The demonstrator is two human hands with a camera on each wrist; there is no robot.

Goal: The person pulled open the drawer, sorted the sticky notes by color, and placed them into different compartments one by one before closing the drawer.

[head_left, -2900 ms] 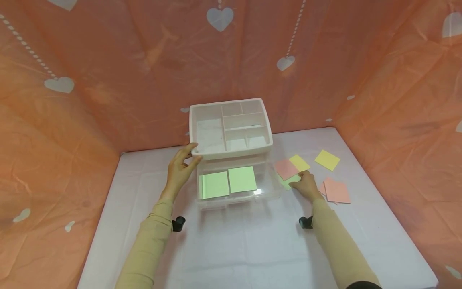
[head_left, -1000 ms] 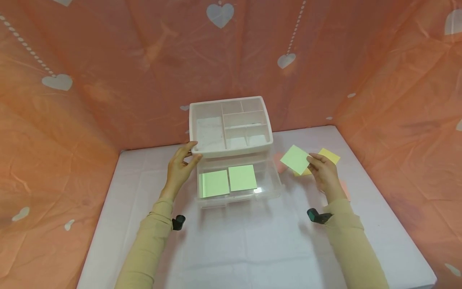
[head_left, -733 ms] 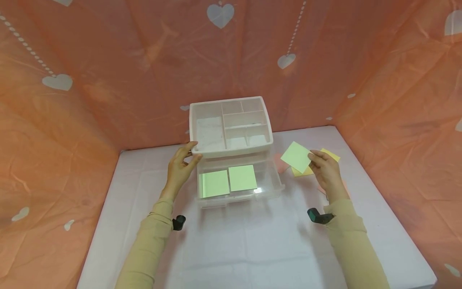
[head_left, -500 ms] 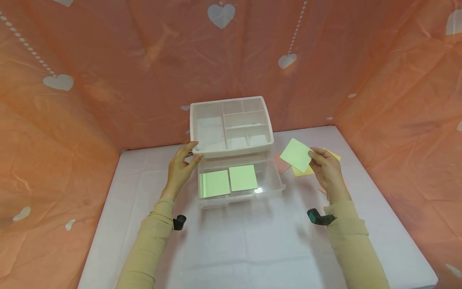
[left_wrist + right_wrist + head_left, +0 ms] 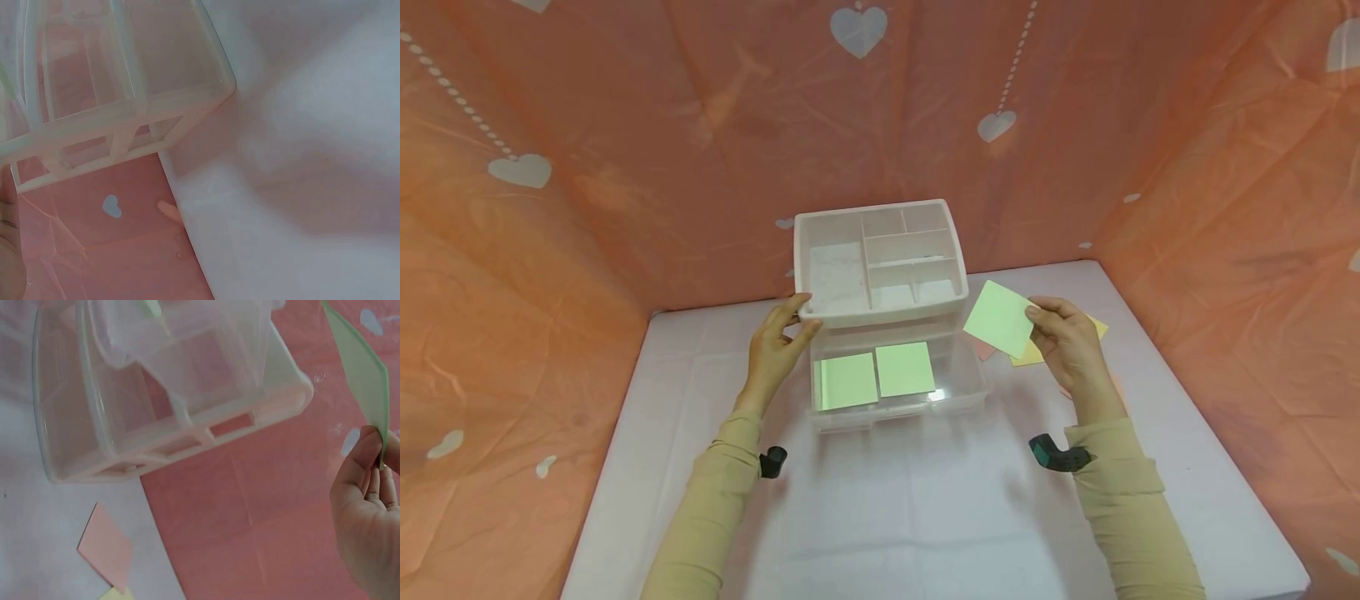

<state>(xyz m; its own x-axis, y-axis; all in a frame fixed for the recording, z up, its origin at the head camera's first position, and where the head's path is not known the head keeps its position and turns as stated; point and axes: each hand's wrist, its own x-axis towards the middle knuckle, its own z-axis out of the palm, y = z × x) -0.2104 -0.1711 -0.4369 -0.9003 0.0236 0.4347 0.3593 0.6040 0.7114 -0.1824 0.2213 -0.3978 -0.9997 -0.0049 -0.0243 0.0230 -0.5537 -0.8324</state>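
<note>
My right hand (image 5: 1070, 348) pinches a green sticky note pad (image 5: 997, 319) at its corner, raised to the right of a white plastic drawer organizer (image 5: 880, 318). In the right wrist view that green pad is seen nearly edge-on between thumb and fingers. My left hand (image 5: 772, 350) holds the organizer's front left corner, thumb in front and fingers at the rim. Below the top, a clear drawer (image 5: 955, 371) is pulled out. Inside it two green sticky note pads lie side by side, a left one (image 5: 848, 382) and a right one (image 5: 904, 369).
Behind the right hand lie a pink pad (image 5: 107, 547) and yellow pads (image 5: 1027, 353), partly covered. Another pink pad (image 5: 1065, 392) is mostly hidden by the wrist. The organizer's top has a divided tray (image 5: 837, 279). Orange cloth (image 5: 722, 167) with hearts surrounds the white table (image 5: 880, 517).
My right hand has lifted the green pad from among the pads on the table, then brought it slightly left toward the organizer. My left hand stays at the corner.
</note>
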